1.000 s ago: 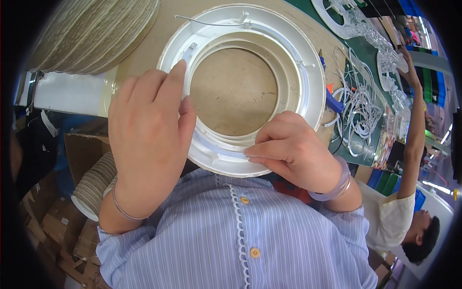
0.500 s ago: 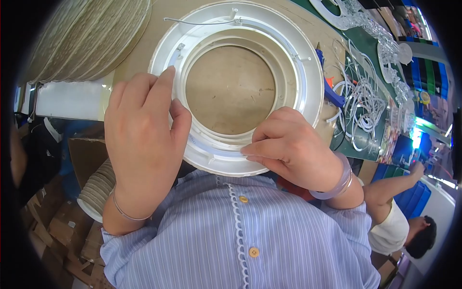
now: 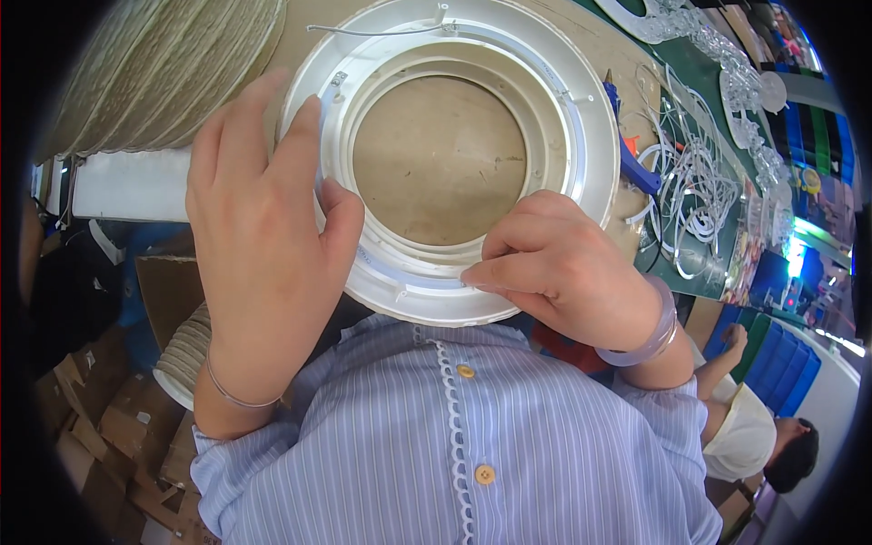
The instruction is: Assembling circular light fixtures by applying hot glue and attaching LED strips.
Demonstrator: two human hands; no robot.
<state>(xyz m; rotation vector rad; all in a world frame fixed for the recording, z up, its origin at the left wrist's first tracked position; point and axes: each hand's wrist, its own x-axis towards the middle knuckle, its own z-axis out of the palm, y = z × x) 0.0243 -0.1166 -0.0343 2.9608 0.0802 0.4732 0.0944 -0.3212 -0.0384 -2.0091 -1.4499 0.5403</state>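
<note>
A white ring-shaped lamp housing [image 3: 597,154] lies in front of me with a large round opening in its middle. Along its channel runs a pale translucent light strip [image 3: 400,276], and a thin grey-white wire [image 3: 372,32] sticks out at the far side. My right hand [image 3: 568,272] pinches the strip between thumb and fingers at the near right of the ring; the fingertips partly cover that spot. Over the ring's left side, my left hand [image 3: 263,236] is open with fingers spread, its thumb by the inner wall. Its palm hides part of the rim.
Blue-handled pliers [image 3: 643,175] and a tangle of white cables [image 3: 699,204] lie right of the ring. Clear plastic pieces [image 3: 740,109] line the far right. A beige pleated shade [image 3: 163,73] stands at upper left, cardboard boxes [image 3: 136,418] below. Another person [image 3: 749,440] is at lower right.
My left hand's fingers have lifted and spread farther apart, shifting slightly left. The ring has moved slightly, while my right hand keeps its pinch. The other person's arm has lowered.
</note>
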